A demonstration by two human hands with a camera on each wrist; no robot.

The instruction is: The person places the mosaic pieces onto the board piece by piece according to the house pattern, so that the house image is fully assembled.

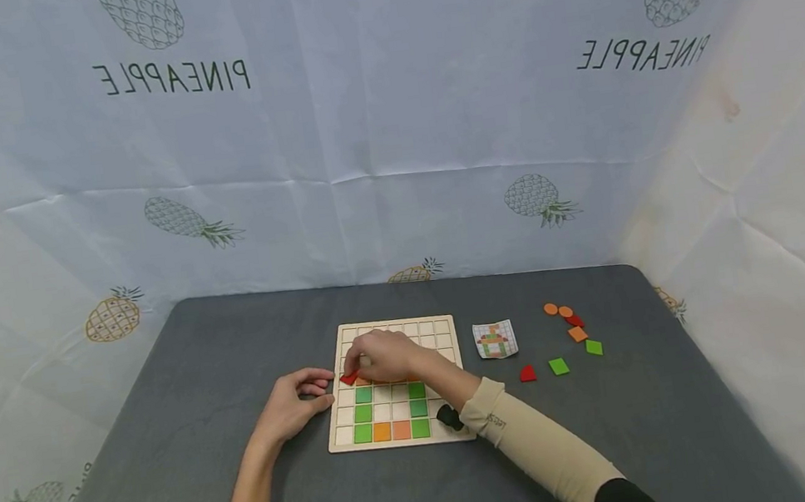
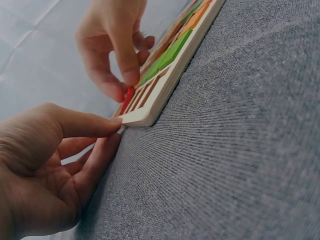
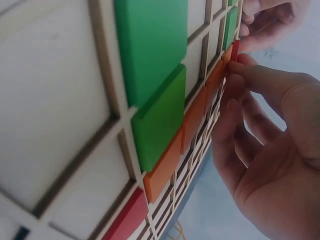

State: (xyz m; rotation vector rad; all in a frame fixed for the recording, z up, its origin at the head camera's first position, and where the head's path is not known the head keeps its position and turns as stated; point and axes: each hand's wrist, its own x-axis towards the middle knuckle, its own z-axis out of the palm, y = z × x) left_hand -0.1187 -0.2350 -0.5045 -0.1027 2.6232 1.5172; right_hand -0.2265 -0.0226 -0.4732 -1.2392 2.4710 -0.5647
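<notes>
My right hand (image 1: 385, 355) reaches over the wooden grid board (image 1: 404, 444) and pinches a small red tile (image 1: 349, 380) between thumb and fingertips. That tile stands tilted in a cell near the board's left edge, as the left wrist view shows (image 2: 128, 98). Beside the same edge, my left hand (image 1: 292, 407) pinches the rim with thumb and finger. Green tiles (image 1: 418, 408) form two columns on the board. An orange tile (image 1: 382, 432) and a paler one (image 1: 401, 430) lie in the bottom row. Further orange tiles (image 3: 194, 120) sit in a row partly hidden under my right hand.
Right of the board lies a pattern card (image 1: 495, 340) with a coloured grid. Beyond it are loose pieces: orange discs (image 1: 557, 310), an orange square (image 1: 578, 334), green squares (image 1: 558, 367) and red pieces (image 1: 527, 373). The grey table (image 1: 246, 329) meets a pineapple-print curtain (image 1: 357, 123).
</notes>
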